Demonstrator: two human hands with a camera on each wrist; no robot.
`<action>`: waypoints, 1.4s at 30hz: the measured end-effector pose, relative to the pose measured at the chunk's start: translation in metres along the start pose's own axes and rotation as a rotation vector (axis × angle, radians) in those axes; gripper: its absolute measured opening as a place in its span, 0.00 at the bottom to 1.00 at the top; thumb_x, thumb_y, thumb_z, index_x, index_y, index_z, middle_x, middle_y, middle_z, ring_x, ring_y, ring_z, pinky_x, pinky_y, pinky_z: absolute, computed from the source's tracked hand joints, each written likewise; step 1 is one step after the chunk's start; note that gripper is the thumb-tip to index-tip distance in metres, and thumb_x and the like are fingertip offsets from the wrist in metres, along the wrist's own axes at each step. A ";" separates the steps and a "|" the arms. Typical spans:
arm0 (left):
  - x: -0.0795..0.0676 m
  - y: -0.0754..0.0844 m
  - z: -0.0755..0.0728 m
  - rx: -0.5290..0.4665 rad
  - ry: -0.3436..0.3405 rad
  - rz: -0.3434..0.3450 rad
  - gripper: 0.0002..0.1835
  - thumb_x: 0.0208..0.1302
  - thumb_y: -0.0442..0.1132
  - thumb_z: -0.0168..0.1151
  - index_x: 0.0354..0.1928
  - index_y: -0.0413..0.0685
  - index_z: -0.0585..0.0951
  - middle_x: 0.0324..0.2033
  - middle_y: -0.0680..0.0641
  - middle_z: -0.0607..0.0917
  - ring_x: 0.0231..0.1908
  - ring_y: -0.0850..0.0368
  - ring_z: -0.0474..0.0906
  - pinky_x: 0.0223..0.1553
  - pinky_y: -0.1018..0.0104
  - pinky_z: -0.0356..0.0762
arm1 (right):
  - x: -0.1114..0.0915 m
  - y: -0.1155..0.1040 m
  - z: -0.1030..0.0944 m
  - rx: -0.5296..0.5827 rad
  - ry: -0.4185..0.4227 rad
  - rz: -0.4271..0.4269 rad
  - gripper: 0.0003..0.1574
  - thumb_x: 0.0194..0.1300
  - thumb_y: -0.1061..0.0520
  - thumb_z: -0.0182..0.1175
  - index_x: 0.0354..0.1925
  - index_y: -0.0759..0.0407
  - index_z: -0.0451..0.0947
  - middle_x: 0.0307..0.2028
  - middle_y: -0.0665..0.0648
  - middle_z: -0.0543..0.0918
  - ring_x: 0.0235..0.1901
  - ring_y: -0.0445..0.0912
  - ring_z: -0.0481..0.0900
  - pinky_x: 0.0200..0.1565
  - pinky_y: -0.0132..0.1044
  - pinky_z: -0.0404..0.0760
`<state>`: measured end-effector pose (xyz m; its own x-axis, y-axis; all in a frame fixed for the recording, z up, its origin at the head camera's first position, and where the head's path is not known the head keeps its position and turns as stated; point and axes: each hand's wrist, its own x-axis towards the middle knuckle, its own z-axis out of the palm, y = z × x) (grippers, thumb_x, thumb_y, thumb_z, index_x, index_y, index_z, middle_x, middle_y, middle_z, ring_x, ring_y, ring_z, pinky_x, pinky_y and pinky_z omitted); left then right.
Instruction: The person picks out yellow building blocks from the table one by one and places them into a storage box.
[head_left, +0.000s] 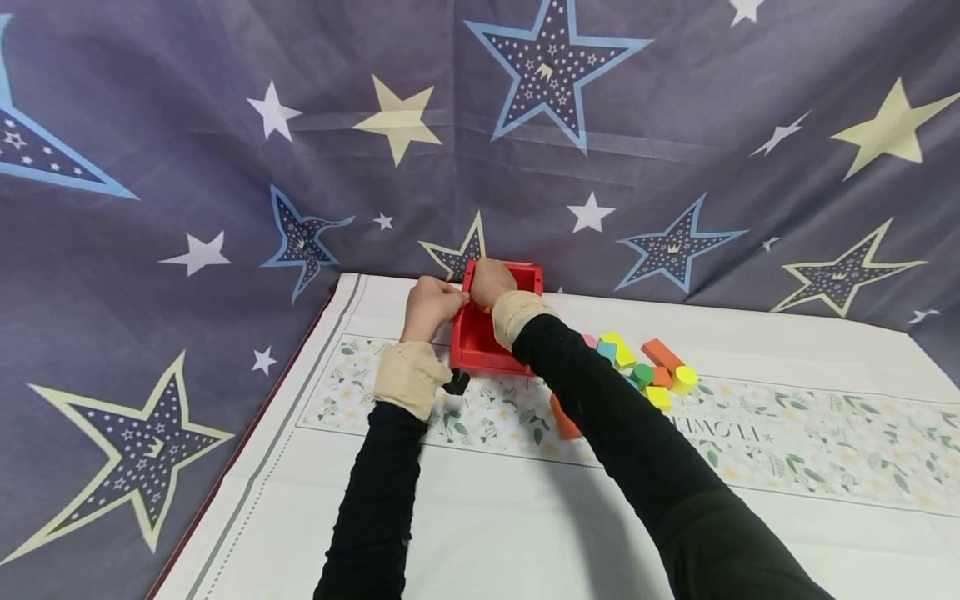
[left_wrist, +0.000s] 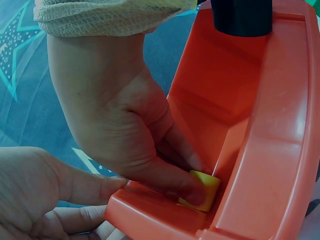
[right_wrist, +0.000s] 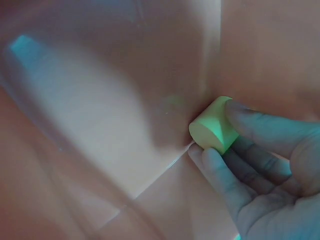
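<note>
From over here I've got the right hand point(head_left: 492, 283) pinching the block point(right_wrist: 212, 127) inside the box point(head_left: 483, 346), left hand point(head_left: 432, 307) gripping the box's left edge.

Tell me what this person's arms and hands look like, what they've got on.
The sleeves are long and black. Past each cuff sits a cream, mesh-textured wrist band, with a small black piece showing beside the left one. The left hand and right hand wear no gloves.
</note>
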<state>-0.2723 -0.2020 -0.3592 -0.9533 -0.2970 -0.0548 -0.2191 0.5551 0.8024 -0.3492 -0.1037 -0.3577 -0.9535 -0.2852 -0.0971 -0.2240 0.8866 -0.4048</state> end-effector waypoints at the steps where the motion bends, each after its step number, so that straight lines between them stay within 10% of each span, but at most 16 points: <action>1: 0.000 0.000 0.000 -0.002 0.000 -0.002 0.11 0.64 0.40 0.65 0.38 0.38 0.90 0.32 0.43 0.88 0.33 0.52 0.80 0.31 0.68 0.73 | 0.000 0.000 0.001 0.003 -0.002 0.003 0.04 0.66 0.65 0.60 0.33 0.64 0.81 0.36 0.62 0.85 0.34 0.51 0.81 0.32 0.36 0.78; 27: 0.000 -0.001 -0.001 -0.005 -0.009 -0.001 0.12 0.64 0.40 0.65 0.39 0.39 0.90 0.32 0.42 0.88 0.32 0.51 0.80 0.33 0.67 0.74 | 0.000 -0.001 -0.008 0.010 -0.031 0.004 0.04 0.63 0.65 0.63 0.37 0.64 0.84 0.37 0.61 0.85 0.32 0.49 0.80 0.32 0.37 0.77; 42: 0.001 0.000 0.000 -0.023 -0.015 -0.023 0.12 0.65 0.40 0.66 0.40 0.38 0.89 0.39 0.39 0.89 0.32 0.51 0.82 0.37 0.63 0.80 | -0.017 -0.005 -0.049 -0.079 -0.005 -0.109 0.07 0.57 0.66 0.69 0.36 0.63 0.81 0.32 0.57 0.78 0.30 0.49 0.72 0.30 0.38 0.72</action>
<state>-0.2736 -0.2026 -0.3595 -0.9511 -0.2978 -0.0818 -0.2361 0.5305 0.8141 -0.3422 -0.0858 -0.3089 -0.9216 -0.3832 -0.0612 -0.3417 0.8761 -0.3401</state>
